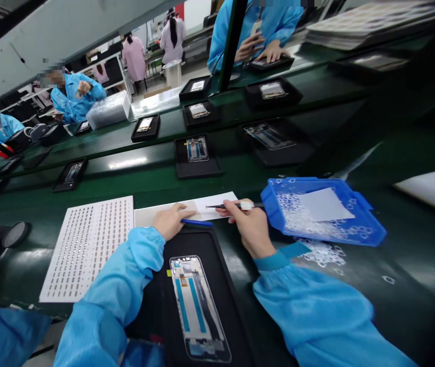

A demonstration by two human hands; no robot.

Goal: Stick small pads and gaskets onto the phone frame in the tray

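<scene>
The right hand (250,224) pinches thin black tweezers (227,206), tips over the white paper strip (205,205) just beyond the left hand (169,220), which lies loosely curled on it. Tweezers look light, stiff, pointy; hold mid-shaft.

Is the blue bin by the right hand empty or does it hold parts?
Holds parts: the blue bin contains small white pieces and a white sheet.

Bright overhead light, warped wide view

I see ceiling light glaring in pale streaks off the glossy green worktop (133,163); the right side falls into dim shadow, edges bend and smear, far workers' faces are blurred, while the phone frame (198,306) in front stays sharp.
</scene>
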